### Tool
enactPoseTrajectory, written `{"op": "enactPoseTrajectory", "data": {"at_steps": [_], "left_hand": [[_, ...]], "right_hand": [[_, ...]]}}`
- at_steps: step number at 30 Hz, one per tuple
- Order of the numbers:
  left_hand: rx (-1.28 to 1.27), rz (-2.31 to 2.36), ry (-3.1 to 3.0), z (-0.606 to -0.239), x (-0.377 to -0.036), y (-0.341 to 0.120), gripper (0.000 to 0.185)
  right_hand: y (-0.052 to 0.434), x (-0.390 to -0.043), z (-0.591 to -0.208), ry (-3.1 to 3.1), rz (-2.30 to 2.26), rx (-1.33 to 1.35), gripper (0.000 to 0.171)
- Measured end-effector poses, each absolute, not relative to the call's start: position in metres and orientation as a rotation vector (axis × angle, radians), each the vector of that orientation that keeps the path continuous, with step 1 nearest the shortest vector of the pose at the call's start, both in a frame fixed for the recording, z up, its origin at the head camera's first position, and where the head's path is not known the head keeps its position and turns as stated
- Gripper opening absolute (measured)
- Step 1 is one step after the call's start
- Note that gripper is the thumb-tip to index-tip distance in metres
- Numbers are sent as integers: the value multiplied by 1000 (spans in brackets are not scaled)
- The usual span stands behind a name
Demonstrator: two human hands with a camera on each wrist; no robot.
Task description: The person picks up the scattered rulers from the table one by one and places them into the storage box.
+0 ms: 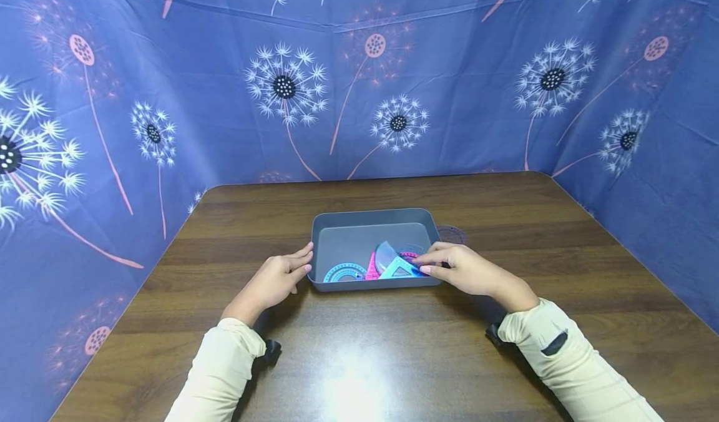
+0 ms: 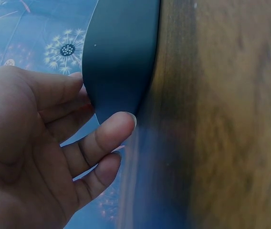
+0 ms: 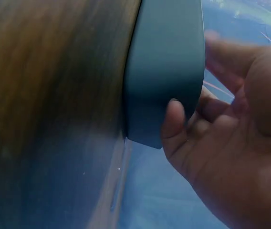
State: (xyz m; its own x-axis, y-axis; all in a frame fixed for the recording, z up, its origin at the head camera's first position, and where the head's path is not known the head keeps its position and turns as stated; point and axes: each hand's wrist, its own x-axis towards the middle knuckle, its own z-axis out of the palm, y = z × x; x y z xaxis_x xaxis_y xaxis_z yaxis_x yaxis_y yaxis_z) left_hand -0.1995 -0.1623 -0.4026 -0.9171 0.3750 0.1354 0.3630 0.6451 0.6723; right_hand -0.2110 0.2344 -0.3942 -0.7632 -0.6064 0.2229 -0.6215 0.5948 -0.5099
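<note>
- A grey tray (image 1: 342, 244) sits on the brown table (image 1: 359, 359), near its middle, straight in front of me.
- My left hand (image 1: 275, 279) rests against the tray's left wall, fingers loosely extended, gripping nothing.
- My right hand (image 1: 466, 269) lies at the tray's right rim, fingertips touching the rulers there.
- Inside lie a blue protractor (image 1: 344, 273), a pink ruler (image 1: 372, 267) and a light-blue set square (image 1: 400, 267).

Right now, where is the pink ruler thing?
In the head view the pink ruler stands in the near part of the grey tray, between the blue round protractor and the teal triangle, closer to the right hand.
</note>
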Motion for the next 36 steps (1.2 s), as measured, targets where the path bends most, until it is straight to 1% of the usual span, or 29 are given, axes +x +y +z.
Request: {"op": "enactPoseTrajectory", "data": {"at_steps": [4,7,14,20,36], "left_hand": [[630,1153,2833,-403,-200,-163,40],[628,1150,2832,-403,-200,-162,40],[611,1154,2832,-403,-200,-162,40],[580,1149,2829,-403,-199,-161,40],[615,1138,2833,-402,-198,-161,40]], "right_hand": [[233,-209,-395,-2822,879,1129,33],[232,-208,-396,-2858,861,1156,36],[230,-205,-397,-2878,741,1221,33],[230,-204,-396,-2898,751,1218,35],[230,-204,-396,-2903,780,1217,36]]}}
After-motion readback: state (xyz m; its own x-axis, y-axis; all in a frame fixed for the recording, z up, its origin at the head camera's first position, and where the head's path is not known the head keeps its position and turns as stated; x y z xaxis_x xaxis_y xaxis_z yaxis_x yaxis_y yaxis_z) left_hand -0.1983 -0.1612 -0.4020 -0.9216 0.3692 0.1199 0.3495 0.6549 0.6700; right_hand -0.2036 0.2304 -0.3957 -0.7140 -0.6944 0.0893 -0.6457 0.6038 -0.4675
